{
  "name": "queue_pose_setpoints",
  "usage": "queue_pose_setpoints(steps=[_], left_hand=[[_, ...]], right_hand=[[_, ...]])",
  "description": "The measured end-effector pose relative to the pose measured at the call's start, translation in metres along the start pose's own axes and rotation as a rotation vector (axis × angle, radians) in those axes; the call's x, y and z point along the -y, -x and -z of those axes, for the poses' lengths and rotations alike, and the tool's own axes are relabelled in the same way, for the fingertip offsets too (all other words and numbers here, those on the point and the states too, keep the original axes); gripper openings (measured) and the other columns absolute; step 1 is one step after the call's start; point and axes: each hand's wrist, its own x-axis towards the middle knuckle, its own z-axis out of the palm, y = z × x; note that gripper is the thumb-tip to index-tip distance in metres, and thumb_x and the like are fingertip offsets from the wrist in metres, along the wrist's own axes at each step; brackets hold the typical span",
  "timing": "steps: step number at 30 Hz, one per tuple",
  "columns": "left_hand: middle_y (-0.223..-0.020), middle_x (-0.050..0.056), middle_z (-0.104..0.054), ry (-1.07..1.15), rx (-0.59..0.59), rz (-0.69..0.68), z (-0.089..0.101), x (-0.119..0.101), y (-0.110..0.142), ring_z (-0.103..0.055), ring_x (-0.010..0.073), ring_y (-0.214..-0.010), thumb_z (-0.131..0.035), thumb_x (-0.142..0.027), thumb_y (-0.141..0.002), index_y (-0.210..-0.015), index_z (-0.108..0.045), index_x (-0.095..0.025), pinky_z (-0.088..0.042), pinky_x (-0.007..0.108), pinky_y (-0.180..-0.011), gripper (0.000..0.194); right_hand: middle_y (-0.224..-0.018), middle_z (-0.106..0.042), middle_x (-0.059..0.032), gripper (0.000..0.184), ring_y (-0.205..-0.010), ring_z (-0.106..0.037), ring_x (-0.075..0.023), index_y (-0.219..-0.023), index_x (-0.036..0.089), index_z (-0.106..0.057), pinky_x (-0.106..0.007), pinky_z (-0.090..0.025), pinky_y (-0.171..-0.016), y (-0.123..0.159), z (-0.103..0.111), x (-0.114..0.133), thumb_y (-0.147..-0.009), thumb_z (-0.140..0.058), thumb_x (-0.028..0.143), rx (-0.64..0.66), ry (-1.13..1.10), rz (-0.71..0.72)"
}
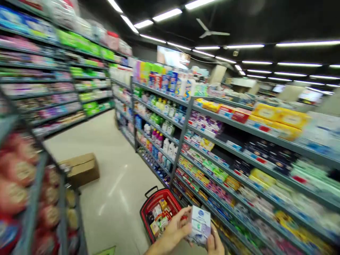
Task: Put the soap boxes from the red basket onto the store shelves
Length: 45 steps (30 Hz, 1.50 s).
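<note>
A white and lilac packet of stacked boxes (200, 225), with blue print and a green mark, is held up at the lower middle of the view. My left hand (177, 226) grips its left side, fingers closed round the edge. On the lower right side, my right hand (216, 242) closes on the same packet, partly cut off by the frame's bottom. Just beyond and left of my hands is a red shopping basket (145, 216) with a black handle, holding several packaged goods.
Shelves (186, 120) of boxed soaps and bottles run along the right. A cardboard box (83, 170) sits on the aisle floor (114, 198). Blurred shelves with red-pink packs (18, 170) stand close on the left, and tall stocked shelves (55, 81) line the far left.
</note>
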Motion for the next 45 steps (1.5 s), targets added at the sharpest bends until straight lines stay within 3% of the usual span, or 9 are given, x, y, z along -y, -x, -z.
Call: queue_pose_setpoints(steps=[4,7,13,18,23,27,35,38,45], left_hand=[[-0.145,0.019,-0.06,-0.035,-0.012,0.118,-0.011,-0.008,-0.001,-0.068,0.033,-0.113,-0.081,-0.063,-0.081,-0.154,-0.052,-0.027,-0.059,0.03,-0.071,0.086],[-0.147,0.019,-0.061,-0.051,-0.017,0.204,-0.02,-0.008,-0.009,-0.065,0.0359,-0.122,-0.082,-0.058,-0.083,-0.153,-0.055,-0.026,-0.059,0.03,-0.076,0.082],[-0.155,0.02,-0.056,-0.093,0.046,0.287,-0.041,0.015,-0.022,-0.069,0.0394,-0.118,-0.083,-0.057,-0.081,-0.147,-0.06,-0.024,-0.059,0.032,-0.066,0.077],[-0.157,0.023,-0.053,-0.073,0.087,0.31,-0.047,0.03,-0.03,-0.071,0.0406,-0.112,-0.084,-0.058,-0.079,-0.145,-0.06,-0.022,-0.059,0.035,-0.063,0.078],[-0.154,0.022,-0.057,-0.063,0.075,0.336,-0.05,0.033,-0.03,-0.071,0.0399,-0.112,-0.084,-0.057,-0.079,-0.144,-0.06,-0.023,-0.058,0.035,-0.063,0.077],[-0.155,0.021,-0.056,-0.077,0.031,0.356,-0.054,0.031,-0.027,-0.069,0.04,-0.116,-0.085,-0.058,-0.078,-0.146,-0.06,-0.023,-0.058,0.034,-0.065,0.081],[-0.143,0.018,-0.066,-0.046,-0.009,0.39,-0.053,0.031,-0.022,-0.066,0.0385,-0.123,-0.087,-0.058,-0.076,-0.154,-0.054,-0.025,-0.06,0.04,-0.087,0.09],[-0.143,0.019,-0.066,-0.032,-0.011,0.384,-0.054,0.03,-0.02,-0.066,0.0382,-0.122,-0.085,-0.059,-0.078,-0.154,-0.053,-0.023,-0.059,0.039,-0.084,0.091],[-0.151,0.019,-0.059,-0.039,0.04,0.361,-0.052,0.025,-0.016,-0.069,0.0361,-0.115,-0.081,-0.053,-0.085,-0.145,-0.061,-0.022,-0.057,0.034,-0.071,0.07]], right_hand=[[-0.114,-0.081,-0.0149,0.077,-0.101,-0.078,-0.0336,-0.123,0.022,-0.075,-0.042,-0.065,-0.087,0.017,-0.001,0.006,-0.074,-0.074,0.082,-0.059,-0.19,-0.025],[-0.115,-0.08,-0.0143,0.074,-0.098,-0.077,-0.0317,-0.129,0.024,-0.071,-0.041,-0.064,-0.084,0.022,0.01,0.005,-0.078,-0.075,0.077,-0.074,-0.277,-0.012],[-0.112,-0.078,-0.0124,0.073,-0.095,-0.075,-0.0277,-0.133,0.025,-0.067,-0.039,-0.061,-0.085,0.038,0.04,-0.01,-0.082,-0.072,0.076,-0.168,-0.276,-0.01],[-0.111,-0.075,-0.0125,0.077,-0.089,-0.071,-0.0244,-0.135,0.024,-0.066,-0.038,-0.059,-0.081,0.044,0.054,-0.017,-0.082,-0.071,0.078,-0.192,-0.26,-0.013],[-0.108,-0.073,-0.0101,0.077,-0.085,-0.067,-0.022,-0.135,0.025,-0.067,-0.037,-0.058,-0.081,0.046,0.057,-0.018,-0.079,-0.074,0.078,-0.248,-0.249,-0.023],[-0.111,-0.071,-0.0102,0.08,-0.087,-0.067,-0.0221,-0.138,0.024,-0.064,-0.037,-0.057,-0.083,0.048,0.06,-0.015,-0.08,-0.073,0.078,-0.205,-0.24,-0.052],[-0.111,-0.071,-0.0098,0.079,-0.086,-0.067,-0.0212,-0.136,0.024,-0.065,-0.036,-0.056,-0.081,0.05,0.058,-0.008,-0.079,-0.075,0.077,-0.21,-0.253,-0.058],[-0.112,-0.072,-0.0103,0.077,-0.089,-0.067,-0.0219,-0.136,0.024,-0.064,-0.035,-0.056,-0.081,0.049,0.057,-0.008,-0.08,-0.075,0.075,-0.205,-0.255,-0.06],[-0.112,-0.071,-0.0102,0.076,-0.088,-0.068,-0.0215,-0.137,0.022,-0.063,-0.035,-0.057,-0.081,0.049,0.056,-0.008,-0.082,-0.075,0.073,-0.19,-0.223,-0.061]])
